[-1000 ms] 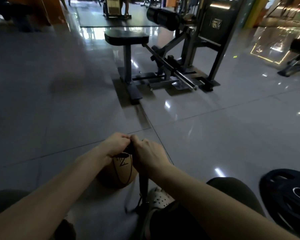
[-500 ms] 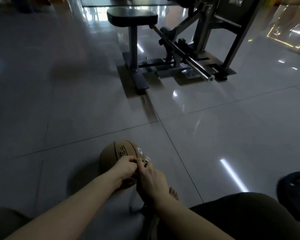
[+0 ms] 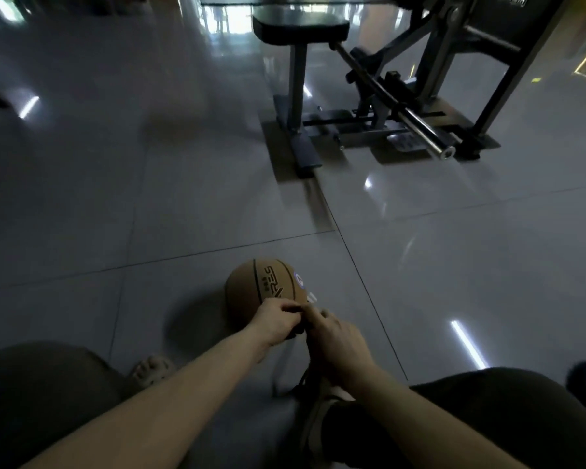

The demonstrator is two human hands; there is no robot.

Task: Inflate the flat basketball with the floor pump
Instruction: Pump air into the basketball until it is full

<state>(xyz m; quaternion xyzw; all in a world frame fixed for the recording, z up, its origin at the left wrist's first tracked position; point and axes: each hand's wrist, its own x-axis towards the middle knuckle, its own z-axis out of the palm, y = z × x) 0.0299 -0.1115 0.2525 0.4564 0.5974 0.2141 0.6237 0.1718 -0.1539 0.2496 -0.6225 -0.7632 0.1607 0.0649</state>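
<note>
ball [image 3: 261, 291]: lower centre of the frame, on the floor [image 3: 115, 198], just beyond your hands. your left hand [image 3: 278, 321] and right hand [image 3: 335, 336]: side by side, fingers curled round the pump handle [image 3: 295, 330], which is mostly hidden. machine [image 3: 300, 28]: upper right.

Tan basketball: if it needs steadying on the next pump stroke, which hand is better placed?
Probably left. The left hand overlaps the near edge of the tan basketball; the right hand sits further right, off the ball. Both hold the dark pump handle.
</note>
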